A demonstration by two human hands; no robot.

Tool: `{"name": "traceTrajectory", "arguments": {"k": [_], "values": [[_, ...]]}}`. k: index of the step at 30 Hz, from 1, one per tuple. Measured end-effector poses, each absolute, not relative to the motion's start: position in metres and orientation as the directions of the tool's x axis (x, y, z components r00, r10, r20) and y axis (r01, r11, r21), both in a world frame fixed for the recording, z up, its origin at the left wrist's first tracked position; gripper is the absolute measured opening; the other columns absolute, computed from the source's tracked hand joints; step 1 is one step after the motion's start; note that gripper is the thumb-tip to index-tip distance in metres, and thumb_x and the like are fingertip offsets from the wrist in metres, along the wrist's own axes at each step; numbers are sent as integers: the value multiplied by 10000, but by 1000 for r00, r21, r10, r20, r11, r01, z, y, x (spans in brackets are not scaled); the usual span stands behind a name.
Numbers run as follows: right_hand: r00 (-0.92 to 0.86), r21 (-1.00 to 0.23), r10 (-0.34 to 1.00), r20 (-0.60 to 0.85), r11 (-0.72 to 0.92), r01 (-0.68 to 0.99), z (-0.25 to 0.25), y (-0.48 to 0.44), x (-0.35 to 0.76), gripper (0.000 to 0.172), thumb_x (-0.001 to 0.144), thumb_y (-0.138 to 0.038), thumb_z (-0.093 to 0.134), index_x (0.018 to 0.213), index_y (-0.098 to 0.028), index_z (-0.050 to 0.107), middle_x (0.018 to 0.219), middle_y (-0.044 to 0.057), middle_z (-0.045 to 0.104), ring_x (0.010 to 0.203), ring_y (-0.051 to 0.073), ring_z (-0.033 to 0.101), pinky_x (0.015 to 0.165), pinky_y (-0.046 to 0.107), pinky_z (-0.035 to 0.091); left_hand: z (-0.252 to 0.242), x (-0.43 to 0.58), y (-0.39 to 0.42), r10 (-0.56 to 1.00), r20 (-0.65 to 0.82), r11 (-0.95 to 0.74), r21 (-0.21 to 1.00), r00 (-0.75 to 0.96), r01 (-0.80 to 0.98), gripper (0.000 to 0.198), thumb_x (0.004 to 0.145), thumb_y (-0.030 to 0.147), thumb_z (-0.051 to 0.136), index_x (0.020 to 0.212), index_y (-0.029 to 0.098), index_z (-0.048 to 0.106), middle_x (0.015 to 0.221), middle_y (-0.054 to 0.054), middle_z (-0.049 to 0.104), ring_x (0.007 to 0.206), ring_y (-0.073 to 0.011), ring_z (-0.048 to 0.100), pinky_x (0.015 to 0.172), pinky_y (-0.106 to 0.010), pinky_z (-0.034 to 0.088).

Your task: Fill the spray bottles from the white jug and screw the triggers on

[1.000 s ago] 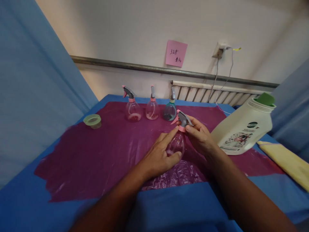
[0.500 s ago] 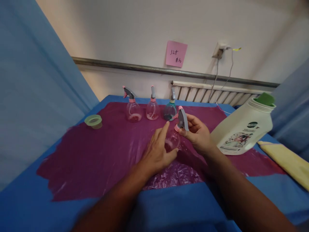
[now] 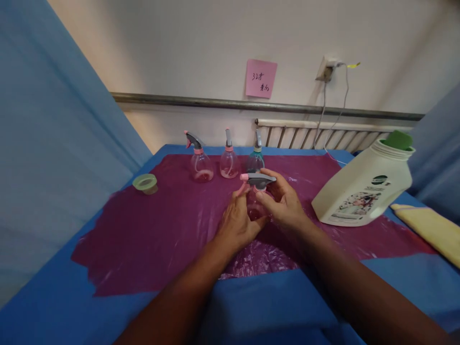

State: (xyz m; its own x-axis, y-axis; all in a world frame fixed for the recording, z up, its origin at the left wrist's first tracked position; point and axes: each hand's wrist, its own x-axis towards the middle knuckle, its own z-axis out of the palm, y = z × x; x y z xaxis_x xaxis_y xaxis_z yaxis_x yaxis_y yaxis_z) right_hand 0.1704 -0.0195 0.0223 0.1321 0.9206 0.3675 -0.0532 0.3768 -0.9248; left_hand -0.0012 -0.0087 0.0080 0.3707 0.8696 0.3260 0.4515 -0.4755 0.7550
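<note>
Over the bench (image 3: pixel 391 278), toward its near side, a spray bottle (image 3: pixel 254 206): left grip (image 3: pixel 235 223) curled around the body, presumably to steady it; right grip (image 3: pixel 285 203) closed at the neck, apparently to control the head (image 3: pixel 258 180). Three bottles (image 3: pixel 229 164) stand behind, likely for working room.

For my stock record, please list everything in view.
Held spray bottle: one, clear, pink-grey top, centre
Pink-collared spray bottles: two, clear, back
Other spray bottle: one, teal, back
Tub: one, green, left
Jug: one, whitish, right
Piece: one, green, jug's mouth
Cloth: one, yellow, right
Cover: one, blue, bottom
Sheet: one, maroon, on cover
Rail: one, grey, wall
Rack: one, whitish, below rail
Note: one, pink, wall
Socket: one, white, wall
Cords: two, grey, below socket
Curtains: two, blue, both sides
Left grip: one, bare, held bottle's body
Right grip: one, bare, its neck
</note>
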Motion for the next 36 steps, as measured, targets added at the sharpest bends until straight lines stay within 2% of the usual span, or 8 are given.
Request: {"name": "traceTrajectory", "arguments": {"k": [3,6,9,13,18,22,27,36], "values": [[101,-919,925,366,376,-118,18,-22,173,663,992,-434,857,1603,-321,625,1489,90,779,1387,270,733,1263,480,523,9,-2,-6,852,329,-499,748,408,438,872,890,413,909,1622,245,466,1673,-200,555,1658,-441,471,1327,-636,445],[125,-925,925,360,371,-79,15,-20,173,635,985,-422,867,1571,-315,649,1429,89,805,1338,269,754,1246,494,537,10,-3,-6,855,320,-491,752,409,439,865,898,408,906,1621,235,465,1618,-198,591,1600,-434,537,1303,-632,473],[199,-925,914,355,374,-67,15,-15,169,661,886,-391,953,1482,-299,683,1374,84,818,1249,261,775,1187,485,577,10,-2,-7,868,311,-472,759,387,448,803,897,373,907,1578,243,504,1516,-169,636,1453,-407,645,1217,-620,542],[235,-916,904,356,387,-102,18,-9,164,679,760,-373,1016,1354,-268,705,1348,96,822,1201,268,782,1144,475,607,6,-3,-7,857,348,-493,768,380,410,716,880,288,919,1503,270,567,1461,-140,653,1393,-385,666,1164,-600,569],[139,-909,917,374,392,-143,18,-12,167,704,892,-481,927,1507,-291,642,1475,114,782,1369,292,747,1238,506,571,6,-3,-3,818,392,-549,752,421,366,765,889,231,891,1564,305,539,1486,-122,652,1411,-379,656,1192,-596,563],[80,-898,908,412,419,-134,18,-14,173,568,993,-501,849,1492,-293,676,1466,113,798,1394,284,748,1261,506,558,8,-3,-1,813,387,-557,734,436,388,701,884,187,863,1522,305,597,1444,-108,674,1383,-373,660,1170,-581,581],[58,-887,893,447,451,-98,20,-13,174,425,995,-495,849,1355,-285,765,1395,97,826,1308,277,781,1229,497,577,6,-3,-2,821,373,-541,749,432,381,840,892,201,861,1648,327,516,1558,-121,630,1466,-379,630,1224,-608,551],[43,-887,890,454,456,-75,20,-17,177,441,978,-451,822,1383,-293,751,1452,96,795,1344,286,752,1240,494,554,3,-3,-2,823,374,-537,759,428,369,883,893,211,862,1680,363,491,1637,-111,613,1527,-383,610,1291,-637,508]]}}
